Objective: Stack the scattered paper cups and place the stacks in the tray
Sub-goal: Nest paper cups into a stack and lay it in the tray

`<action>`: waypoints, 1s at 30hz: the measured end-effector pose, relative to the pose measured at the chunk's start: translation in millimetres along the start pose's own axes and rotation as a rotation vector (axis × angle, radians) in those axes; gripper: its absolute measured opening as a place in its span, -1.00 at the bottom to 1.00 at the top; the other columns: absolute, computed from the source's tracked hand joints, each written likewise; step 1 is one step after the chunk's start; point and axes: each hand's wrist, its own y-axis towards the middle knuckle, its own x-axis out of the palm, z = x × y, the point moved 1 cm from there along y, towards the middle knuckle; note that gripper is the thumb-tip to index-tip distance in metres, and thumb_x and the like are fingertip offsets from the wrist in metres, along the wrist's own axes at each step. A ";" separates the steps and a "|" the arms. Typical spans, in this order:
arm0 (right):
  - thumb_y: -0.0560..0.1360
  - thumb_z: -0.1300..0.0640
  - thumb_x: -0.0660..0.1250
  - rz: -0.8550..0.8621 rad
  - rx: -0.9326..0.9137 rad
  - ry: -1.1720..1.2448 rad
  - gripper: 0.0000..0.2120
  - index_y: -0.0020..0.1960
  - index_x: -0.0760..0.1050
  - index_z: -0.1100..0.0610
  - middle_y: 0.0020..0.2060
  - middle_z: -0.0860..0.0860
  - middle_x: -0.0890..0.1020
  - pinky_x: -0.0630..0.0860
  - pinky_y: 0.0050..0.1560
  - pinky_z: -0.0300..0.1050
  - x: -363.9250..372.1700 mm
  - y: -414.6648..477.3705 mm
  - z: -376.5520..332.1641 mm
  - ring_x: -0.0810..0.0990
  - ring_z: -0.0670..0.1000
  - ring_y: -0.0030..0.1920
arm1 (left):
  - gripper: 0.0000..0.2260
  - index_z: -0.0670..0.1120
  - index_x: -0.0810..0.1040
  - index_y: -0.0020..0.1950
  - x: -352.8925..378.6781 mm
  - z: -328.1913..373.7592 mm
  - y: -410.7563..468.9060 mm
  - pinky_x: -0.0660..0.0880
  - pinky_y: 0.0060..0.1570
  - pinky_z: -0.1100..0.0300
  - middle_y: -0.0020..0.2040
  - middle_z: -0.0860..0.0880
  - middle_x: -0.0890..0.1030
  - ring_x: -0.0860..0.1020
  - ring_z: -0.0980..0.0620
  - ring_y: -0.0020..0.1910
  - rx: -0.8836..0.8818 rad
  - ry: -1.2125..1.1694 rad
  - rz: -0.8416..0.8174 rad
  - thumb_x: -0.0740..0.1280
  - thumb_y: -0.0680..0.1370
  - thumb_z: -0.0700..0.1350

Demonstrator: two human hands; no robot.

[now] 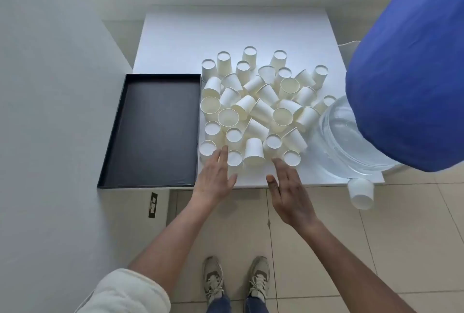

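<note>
While left hand and right hand hover open-fingered, holding nothing, the base-up paper cup stands between them at the near edge of the cup pile.

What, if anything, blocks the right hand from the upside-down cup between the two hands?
Likely nothing: the right hand is open, fingertips just right of the upside-down cup, only bare table between them.
</note>
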 end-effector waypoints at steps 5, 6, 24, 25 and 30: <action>0.67 -0.20 -0.05 0.038 0.059 0.074 -0.47 0.48 0.32 0.08 0.36 0.00 0.48 0.46 0.20 -0.09 17.4 -5.1 2.2 0.45 0.03 0.29 | -0.26 -0.02 0.07 0.64 15.2 13.0 24.5 0.57 -0.02 -0.03 0.41 -0.04 0.33 0.42 -0.15 0.31 -0.076 0.107 -0.091 0.37 0.59 0.13; 0.67 -0.22 -0.07 0.031 0.057 0.074 -0.45 0.46 0.34 0.09 0.37 -0.01 0.48 0.46 0.24 -0.09 19.9 -5.7 3.0 0.45 0.03 0.31 | -0.28 -0.01 0.08 0.63 18.1 14.5 27.4 0.56 -0.02 -0.03 0.40 -0.04 0.34 0.42 -0.15 0.30 -0.094 0.136 -0.110 0.36 0.59 0.13; 0.47 -0.36 0.35 -0.063 0.392 0.479 -0.35 0.42 0.34 -0.03 0.30 -0.20 0.46 0.55 0.19 -0.02 40.9 22.3 -15.9 0.54 -0.11 0.20 | -0.58 0.06 0.52 0.20 -19.2 -9.0 -29.9 0.58 -0.11 0.32 0.05 0.14 0.64 0.63 0.23 -0.02 -0.306 -0.715 0.199 0.60 0.43 0.04; 0.39 -0.45 0.36 -0.097 0.465 0.616 -0.25 0.42 0.33 -0.05 0.33 -0.19 0.47 0.58 0.20 -0.01 41.2 26.2 -20.4 0.57 -0.13 0.20 | -0.60 0.07 0.52 0.15 -17.6 -9.0 -32.9 0.57 -0.12 0.36 0.05 0.13 0.66 0.64 0.25 -0.01 -0.321 -0.807 0.185 0.62 0.41 0.01; 0.47 -0.20 0.48 -0.108 0.591 1.039 -0.34 0.43 0.37 0.07 0.25 -0.03 0.61 0.68 0.07 0.02 43.6 40.2 -34.6 0.66 -0.06 0.16 | -0.54 0.08 0.51 0.15 3.5 -10.8 -43.1 0.65 0.06 0.08 0.06 0.09 0.69 0.68 0.12 0.05 -0.287 -0.892 0.079 0.62 0.34 0.05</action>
